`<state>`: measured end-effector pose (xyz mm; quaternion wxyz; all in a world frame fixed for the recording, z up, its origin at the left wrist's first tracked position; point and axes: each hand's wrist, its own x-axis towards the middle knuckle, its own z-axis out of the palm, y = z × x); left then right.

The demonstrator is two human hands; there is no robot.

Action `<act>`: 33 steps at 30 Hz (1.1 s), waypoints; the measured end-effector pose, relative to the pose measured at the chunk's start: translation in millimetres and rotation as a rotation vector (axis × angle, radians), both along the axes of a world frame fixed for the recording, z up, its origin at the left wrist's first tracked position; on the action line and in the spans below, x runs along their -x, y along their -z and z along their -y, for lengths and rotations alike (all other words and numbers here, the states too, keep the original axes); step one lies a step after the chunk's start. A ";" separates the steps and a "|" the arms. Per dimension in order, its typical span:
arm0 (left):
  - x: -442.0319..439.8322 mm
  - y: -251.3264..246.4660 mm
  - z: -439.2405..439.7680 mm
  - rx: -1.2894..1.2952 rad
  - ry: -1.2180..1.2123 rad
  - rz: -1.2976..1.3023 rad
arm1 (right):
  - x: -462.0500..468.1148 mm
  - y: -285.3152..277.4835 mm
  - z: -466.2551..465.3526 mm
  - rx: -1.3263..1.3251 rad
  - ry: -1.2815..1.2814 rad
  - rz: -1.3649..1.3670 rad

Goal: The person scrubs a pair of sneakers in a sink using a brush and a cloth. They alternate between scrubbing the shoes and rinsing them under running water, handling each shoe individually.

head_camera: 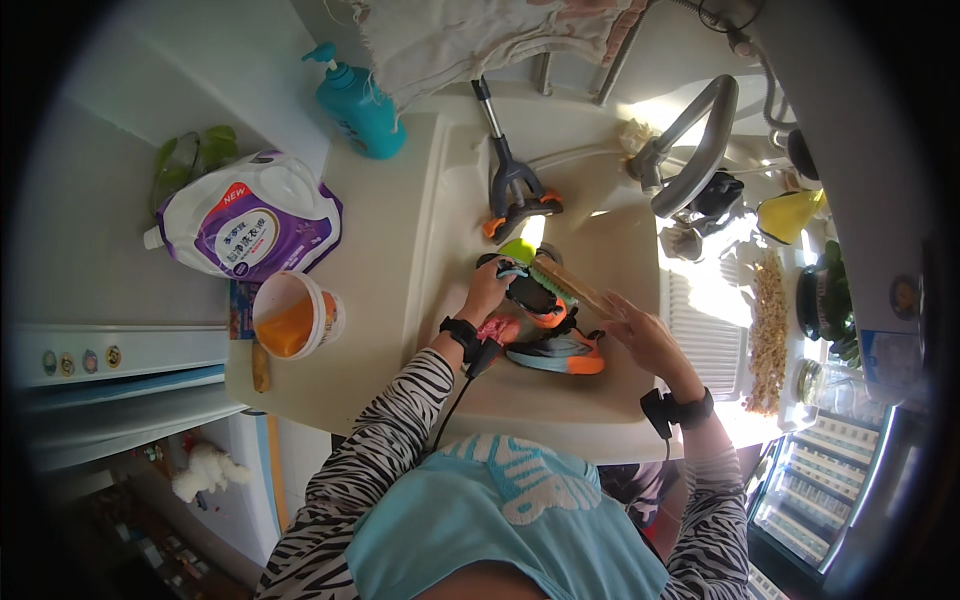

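In the sink basin (pixel 525 401), my left hand (pixel 486 289) grips a dark shoe (pixel 534 295) with orange and lime-green parts. My right hand (pixel 637 330) holds the near end of a wooden-backed scrub brush (pixel 574 287), whose green bristles lie against that shoe. Just below them, an orange, grey and light-blue sneaker (pixel 559 355) rests on the basin floor. A pink and red item (pixel 498 328) is beside my left wrist, partly hidden by the wristband's black device. Above the held shoe lies a squeeze mop head (pixel 521 214) with orange ends.
On the left counter stand a laundry detergent bottle (pixel 255 217), a white tub with orange contents (pixel 289 315) and a teal pump bottle (pixel 360 112). A metal faucet (pixel 694 146) rises at the upper right. A cloth (pixel 480 45) hangs above; jars and plants line the right side.
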<state>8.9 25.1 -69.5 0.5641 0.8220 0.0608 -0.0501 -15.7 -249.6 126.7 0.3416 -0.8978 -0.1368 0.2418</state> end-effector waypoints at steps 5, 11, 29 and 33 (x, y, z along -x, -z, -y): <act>-0.1 -35.7 -3.0 0.483 0.057 0.102 | 36.5 51.7 6.3 -0.149 0.227 -0.066; 10.2 -93.3 -5.1 0.720 0.176 0.135 | 38.1 92.3 -32.2 -0.135 0.150 0.125; 54.2 -83.3 -3.6 0.207 -0.373 0.086 | -31.9 125.7 -86.3 -0.739 0.678 0.107; 60.9 -72.3 -7.6 1.134 -0.335 -0.210 | -30.4 122.5 -82.3 -0.751 0.643 0.239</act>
